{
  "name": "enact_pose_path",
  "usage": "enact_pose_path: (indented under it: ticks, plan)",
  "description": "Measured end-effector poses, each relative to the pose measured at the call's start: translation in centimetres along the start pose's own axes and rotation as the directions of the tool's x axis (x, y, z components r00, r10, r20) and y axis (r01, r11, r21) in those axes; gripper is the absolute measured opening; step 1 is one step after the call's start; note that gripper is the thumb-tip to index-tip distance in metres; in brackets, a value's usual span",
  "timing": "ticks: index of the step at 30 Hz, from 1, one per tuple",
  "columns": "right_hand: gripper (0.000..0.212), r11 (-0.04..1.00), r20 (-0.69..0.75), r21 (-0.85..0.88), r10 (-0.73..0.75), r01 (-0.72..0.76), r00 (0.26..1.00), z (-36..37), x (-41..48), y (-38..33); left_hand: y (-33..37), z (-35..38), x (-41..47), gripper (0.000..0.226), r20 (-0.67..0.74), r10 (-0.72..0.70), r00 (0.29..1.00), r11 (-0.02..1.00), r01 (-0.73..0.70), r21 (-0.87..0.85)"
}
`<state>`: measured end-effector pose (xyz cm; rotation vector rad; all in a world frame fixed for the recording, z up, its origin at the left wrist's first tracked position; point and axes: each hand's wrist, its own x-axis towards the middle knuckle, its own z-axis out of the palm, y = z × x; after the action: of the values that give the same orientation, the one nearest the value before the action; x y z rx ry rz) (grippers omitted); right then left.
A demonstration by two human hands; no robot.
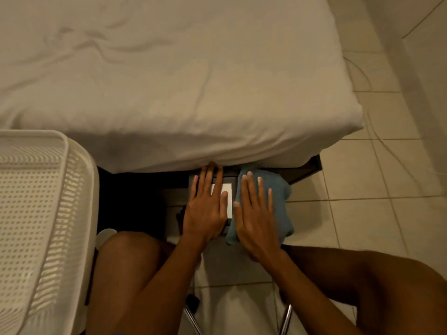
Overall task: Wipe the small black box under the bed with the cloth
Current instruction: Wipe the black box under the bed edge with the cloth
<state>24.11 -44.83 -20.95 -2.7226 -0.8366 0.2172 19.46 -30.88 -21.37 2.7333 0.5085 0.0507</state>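
The small black box sits on the floor at the bed's lower edge, with a white label on its top. My left hand lies flat on the box, fingers spread and reaching under the sheet. A blue cloth covers the box's right side and drapes onto the tiles. My right hand presses flat on the cloth, fingers extended. Most of the box is hidden by my hands and the cloth.
The bed with a wrinkled white sheet fills the upper view. A white perforated basket stands at the left. My knees flank the box. Metal chair legs show below. Beige floor tiles extend to the right.
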Motion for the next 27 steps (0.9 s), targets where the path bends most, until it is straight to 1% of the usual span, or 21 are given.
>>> enact_pose_path:
  ticks: [2, 4, 5, 8, 9, 11, 13, 15, 20, 22, 24, 27]
  plan:
    - [0.061, 1.0, 0.011, 0.0, -0.026, 0.026, 1.0, -0.5, 1.7, 1.3, 0.2, 0.0, 0.0, 0.061, 0.003, -0.004, 1.0, 1.0, 0.004, -0.004]
    - [0.062, 1.0, 0.002, 0.01, 0.019, -0.019, 1.0, -0.7, 2.4, 1.2, 0.2, 0.1, 0.1, 0.061, 0.001, -0.01, 1.0, 1.0, 0.01, -0.004]
    - [0.063, 0.999, -0.002, 0.019, 0.031, -0.031, 1.0, -0.6, 2.0, 0.7, 0.0, 0.1, 0.1, 0.061, -0.002, -0.016, 1.0, 1.0, 0.016, -0.001]
    - [0.064, 0.999, -0.015, 0.045, 0.007, -0.006, 1.0, -0.6, 0.5, 0.5, 0.1, 0.1, 0.0, 0.06, -0.018, -0.02, 1.0, 1.0, 0.02, -0.001]
    - [0.064, 0.998, -0.032, 0.059, 0.029, -0.028, 0.999, -0.7, 0.5, 0.7, 0.1, 0.1, 0.0, 0.06, -0.019, -0.022, 1.0, 1.0, 0.022, -0.003]
    - [0.063, 0.986, -0.093, 0.102, 0.144, -0.135, 0.985, -0.8, 1.5, 1.1, 0.2, 0.2, 0.0, 0.06, -0.02, -0.026, 0.999, 1.0, 0.026, 0.0]
    - [0.065, 0.98, -0.097, 0.063, 0.195, -0.189, 0.976, -0.7, 2.4, 0.5, 0.0, 0.3, 0.1, 0.06, -0.024, -0.028, 0.999, 1.0, 0.028, -0.004]
    - [0.066, 0.982, -0.077, 0.016, 0.188, -0.187, 0.979, -0.2, 2.6, -0.1, 0.0, 0.3, 0.0, 0.06, -0.016, -0.028, 0.999, 1.0, 0.027, -0.011]
    - [0.065, 0.985, -0.059, 0.005, 0.171, -0.171, 0.983, -0.2, 3.7, 0.1, 0.1, 0.2, -0.1, 0.06, -0.023, -0.034, 0.999, 0.999, 0.034, -0.01]
    - [0.064, 0.994, -0.032, 0.005, 0.111, -0.111, 0.993, -0.4, 2.4, 0.1, 0.2, 0.1, -0.1, 0.06, -0.026, -0.037, 0.999, 0.999, 0.037, -0.008]
    - [0.064, 0.999, 0.017, 0.039, 0.033, -0.034, 0.999, -0.4, 0.8, 0.5, 0.3, 0.1, -0.1, 0.06, -0.023, -0.039, 0.999, 0.999, 0.039, -0.017]
    - [0.063, 0.999, 0.029, 0.03, 0.008, -0.009, 1.0, -0.6, 2.3, 1.7, 0.4, 0.1, -0.1, 0.06, -0.024, -0.037, 0.999, 0.999, 0.037, -0.02]
